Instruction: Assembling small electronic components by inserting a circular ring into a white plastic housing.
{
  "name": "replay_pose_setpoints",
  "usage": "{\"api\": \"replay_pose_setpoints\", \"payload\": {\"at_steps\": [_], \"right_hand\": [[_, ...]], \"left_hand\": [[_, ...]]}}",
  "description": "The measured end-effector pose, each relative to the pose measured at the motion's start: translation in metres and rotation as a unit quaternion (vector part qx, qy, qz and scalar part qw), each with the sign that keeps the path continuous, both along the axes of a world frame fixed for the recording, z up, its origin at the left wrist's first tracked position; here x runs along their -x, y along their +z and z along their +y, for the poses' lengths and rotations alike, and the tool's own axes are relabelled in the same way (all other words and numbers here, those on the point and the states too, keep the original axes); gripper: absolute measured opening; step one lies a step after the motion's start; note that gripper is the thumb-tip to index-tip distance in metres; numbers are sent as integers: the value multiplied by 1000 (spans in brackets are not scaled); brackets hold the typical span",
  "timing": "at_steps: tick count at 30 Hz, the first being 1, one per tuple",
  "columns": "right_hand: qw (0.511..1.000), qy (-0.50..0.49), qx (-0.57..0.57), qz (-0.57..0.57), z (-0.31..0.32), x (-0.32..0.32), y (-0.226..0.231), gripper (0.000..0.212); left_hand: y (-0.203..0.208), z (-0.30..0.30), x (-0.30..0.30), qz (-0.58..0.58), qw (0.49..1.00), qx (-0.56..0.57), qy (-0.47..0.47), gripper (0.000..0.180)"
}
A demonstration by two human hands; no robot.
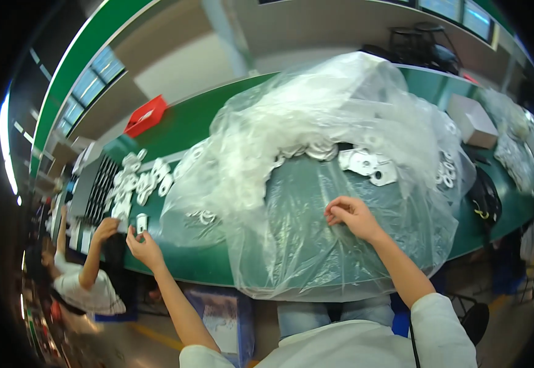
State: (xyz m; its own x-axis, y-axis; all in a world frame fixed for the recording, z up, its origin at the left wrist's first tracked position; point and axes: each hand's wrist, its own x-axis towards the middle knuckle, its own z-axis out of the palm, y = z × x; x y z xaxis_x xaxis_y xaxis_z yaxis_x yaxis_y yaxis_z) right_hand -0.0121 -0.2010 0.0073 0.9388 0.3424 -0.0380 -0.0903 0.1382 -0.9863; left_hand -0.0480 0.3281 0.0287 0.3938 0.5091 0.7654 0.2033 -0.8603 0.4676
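Observation:
My left hand [145, 249] reaches out to the left edge of the bench, thumb and forefinger apart. Just past its fingertips is a small white flat part [142, 221] with a dark opening; it seems to lie on the green bench top. Over the middle of a large clear plastic bag [303, 245], my right hand [354, 219] is held with its fingers curled in toward the thumb. Whatever its fingertips hold, if anything, is hidden. Inside the bag's far side, white flat parts with round holes [368, 164] are heaped in an arc.
A pile of loose white parts [133, 181] lies left of the bag, beside a dark slotted rack [102, 190]. Behind stands a red bin [145, 115]. A co-worker's hand [105, 229] is close to my left hand. At right are a white box [472, 119] and a black bag [485, 196].

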Motion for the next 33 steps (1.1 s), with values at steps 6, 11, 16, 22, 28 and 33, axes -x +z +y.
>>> {"api": "replay_pose_setpoints", "payload": {"at_steps": [6,11,16,22,28,33], "right_hand": [[916,-281,86,-272,-83,46,67,20],[784,-566,116,-227,-217,40,42,20],[699,-464,512,-188,-268,25,15,20],[709,-409,548,-173,-272,10,5,20],[693,-590,308,-278,-225,31,67,11],[939,-258,88,-209,-68,20,73,12]], "left_hand": [[49,-289,-33,122,860,29,-494,28],[10,-405,-96,174,751,-50,-635,28],[8,-453,-160,270,705,-187,-628,33],[15,-443,-161,267,747,-281,-540,33],[21,-408,-110,197,759,195,-589,29],[-8,-377,-62,225,556,464,-651,35]]}}
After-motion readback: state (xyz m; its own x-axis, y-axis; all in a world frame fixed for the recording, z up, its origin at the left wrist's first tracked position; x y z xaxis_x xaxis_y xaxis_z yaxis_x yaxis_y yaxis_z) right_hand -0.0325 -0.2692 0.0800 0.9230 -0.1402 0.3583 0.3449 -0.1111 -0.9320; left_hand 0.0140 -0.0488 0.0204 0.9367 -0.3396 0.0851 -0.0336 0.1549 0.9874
